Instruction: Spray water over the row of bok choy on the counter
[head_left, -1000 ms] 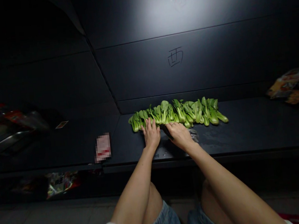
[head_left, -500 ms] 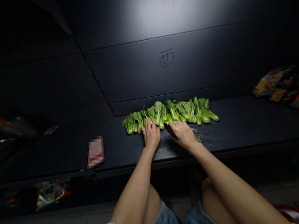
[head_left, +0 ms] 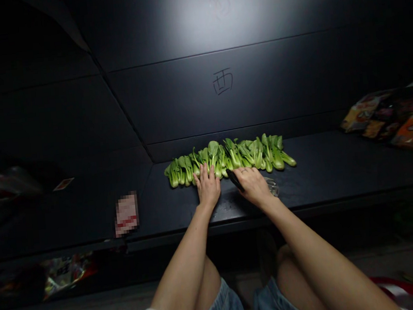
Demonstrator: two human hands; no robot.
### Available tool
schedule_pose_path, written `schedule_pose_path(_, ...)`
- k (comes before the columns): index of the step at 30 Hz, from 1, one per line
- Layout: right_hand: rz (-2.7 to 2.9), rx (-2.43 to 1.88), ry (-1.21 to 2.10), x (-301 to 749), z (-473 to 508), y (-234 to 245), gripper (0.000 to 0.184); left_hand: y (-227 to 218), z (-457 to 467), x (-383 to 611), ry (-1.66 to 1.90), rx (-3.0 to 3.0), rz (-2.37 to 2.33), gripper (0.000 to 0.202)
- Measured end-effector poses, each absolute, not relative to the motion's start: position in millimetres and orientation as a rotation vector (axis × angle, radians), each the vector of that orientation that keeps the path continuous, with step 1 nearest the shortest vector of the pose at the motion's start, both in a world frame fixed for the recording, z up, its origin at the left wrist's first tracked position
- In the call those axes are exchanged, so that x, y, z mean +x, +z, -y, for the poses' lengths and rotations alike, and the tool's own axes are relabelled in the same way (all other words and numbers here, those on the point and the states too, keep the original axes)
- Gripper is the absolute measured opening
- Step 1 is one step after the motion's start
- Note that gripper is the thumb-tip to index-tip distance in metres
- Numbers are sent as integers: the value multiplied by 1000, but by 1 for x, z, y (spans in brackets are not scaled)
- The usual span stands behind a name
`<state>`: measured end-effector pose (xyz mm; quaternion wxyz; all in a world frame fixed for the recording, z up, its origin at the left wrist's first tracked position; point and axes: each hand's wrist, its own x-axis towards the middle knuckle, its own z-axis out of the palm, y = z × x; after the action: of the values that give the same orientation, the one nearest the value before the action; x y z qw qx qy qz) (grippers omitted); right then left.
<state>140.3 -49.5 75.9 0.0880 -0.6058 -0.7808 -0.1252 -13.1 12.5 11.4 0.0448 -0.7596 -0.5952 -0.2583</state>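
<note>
A row of green bok choy [head_left: 255,152] lies side by side along the back of the dark shelf [head_left: 321,173], leaves toward the rear panel and pale stem ends toward me. My left hand [head_left: 208,186] rests with its fingers spread and extended over the stem ends, left of the row's middle. Just to its right, my right hand [head_left: 253,184] is closed around a slim black object [head_left: 234,180] that sticks out on its left side; its kind is hidden by the fingers. Beside the right wrist sits a crumpled clear plastic piece [head_left: 273,186].
Colourful snack packets [head_left: 366,112] stand on the shelf at the right. To the left lie a blurred-out pinkish card [head_left: 126,214], a small card [head_left: 63,184] and a shiny packet [head_left: 0,179]. Another packet [head_left: 67,273] is on the lower level. Dark panels rise behind.
The view has turned slightly to the right, so the shelf and its contents appear shifted left. Both hands keep nearly the same pose, and the black object is still in the right hand.
</note>
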Motion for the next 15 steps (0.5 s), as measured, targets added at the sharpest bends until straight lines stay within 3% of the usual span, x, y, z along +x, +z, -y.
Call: schedule_pose_path(15,2229,-1851,-343,156,50,75,26,10,-13,-4,-808,-2321,1771,49)
